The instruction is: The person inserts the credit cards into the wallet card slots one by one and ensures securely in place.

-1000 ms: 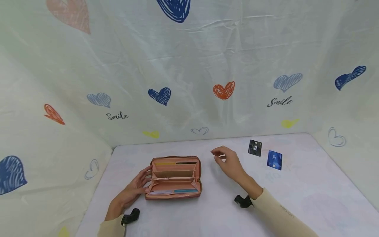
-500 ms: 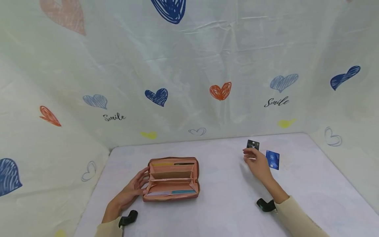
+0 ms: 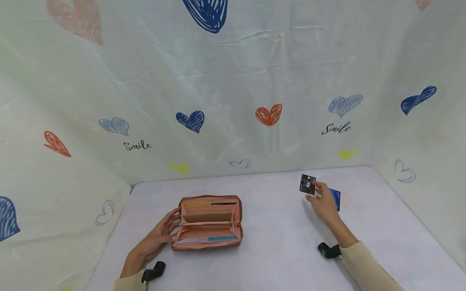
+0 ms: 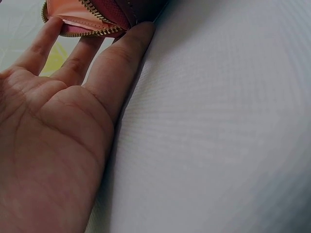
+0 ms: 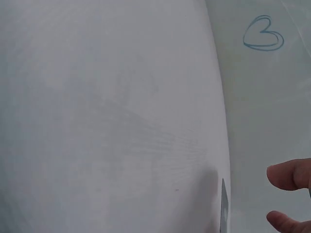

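A pink zip-around wallet [image 3: 204, 232] lies unzipped and spread wide on the table, with cards in its slots at both long sides. My left hand [image 3: 156, 238] holds it by its left end, thumb at the near corner and fingers at the far side. The left wrist view shows the wallet's brass zipper [image 4: 92, 34] against those fingertips. At the right, a black VIP card [image 3: 307, 184] lies on the table. My right hand [image 3: 325, 206] reaches over its right edge, index finger overlapping it, with thumb and finger apart. Behind this hand a blue card [image 3: 336, 199] is partly hidden.
The white table [image 3: 269, 226] backs onto a hanging sheet [image 3: 225, 81] printed with hearts and the word Smile. Black wrist cameras [image 3: 329, 250] sit at both sleeves. A thin card edge [image 5: 224, 208] shows near the fingers in the right wrist view.
My right hand has travelled right from beside the wallet to the black card, first covering part of it and now at its right edge. My left hand stays on the wallet.
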{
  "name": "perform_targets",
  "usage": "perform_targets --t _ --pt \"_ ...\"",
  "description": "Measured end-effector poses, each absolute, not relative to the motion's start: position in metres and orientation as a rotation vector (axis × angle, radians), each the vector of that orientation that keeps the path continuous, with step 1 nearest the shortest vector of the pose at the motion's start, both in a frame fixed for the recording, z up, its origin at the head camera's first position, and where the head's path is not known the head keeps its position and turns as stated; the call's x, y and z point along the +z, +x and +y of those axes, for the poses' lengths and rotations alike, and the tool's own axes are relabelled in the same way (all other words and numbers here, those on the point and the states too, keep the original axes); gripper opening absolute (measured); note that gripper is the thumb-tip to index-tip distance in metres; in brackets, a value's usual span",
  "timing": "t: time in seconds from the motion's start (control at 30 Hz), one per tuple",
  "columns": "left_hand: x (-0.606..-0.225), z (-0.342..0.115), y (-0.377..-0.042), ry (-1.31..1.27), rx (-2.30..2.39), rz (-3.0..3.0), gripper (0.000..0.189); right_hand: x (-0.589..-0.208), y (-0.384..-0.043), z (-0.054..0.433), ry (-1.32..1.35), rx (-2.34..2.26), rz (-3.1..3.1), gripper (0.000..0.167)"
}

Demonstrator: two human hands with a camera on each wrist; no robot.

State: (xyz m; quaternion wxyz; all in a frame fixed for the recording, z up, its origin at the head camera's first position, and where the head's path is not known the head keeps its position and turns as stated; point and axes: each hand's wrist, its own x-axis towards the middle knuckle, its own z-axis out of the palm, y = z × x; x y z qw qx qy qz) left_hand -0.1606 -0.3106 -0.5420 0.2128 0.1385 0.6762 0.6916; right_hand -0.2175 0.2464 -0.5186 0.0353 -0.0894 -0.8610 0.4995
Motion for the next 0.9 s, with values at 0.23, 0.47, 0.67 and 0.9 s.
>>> perform_targets --t 0.23,0.47,0.67,0.9 --pt "-0.54 -0.31 -0.16 0.372 1.912 1.879 0.087 -0.523 -0.231 0.248 -0.346 1.583 -2.653 0.069" --pt "-0.54 -0.311 -0.16 0.374 1.92 1.874 0.086 -0.524 -0.251 0.247 -0.413 1.594 -2.627 0.073" --pt "-0.541 -0.311 -0.161 0.373 1.916 1.877 0.087 -0.524 -0.27 0.243 -0.46 1.442 -2.693 0.074" --pt "-0.541 -0.311 -0.161 0.371 1.905 1.886 0.089 -0.527 -0.28 0.234 -0.464 1.21 -2.811 0.08"
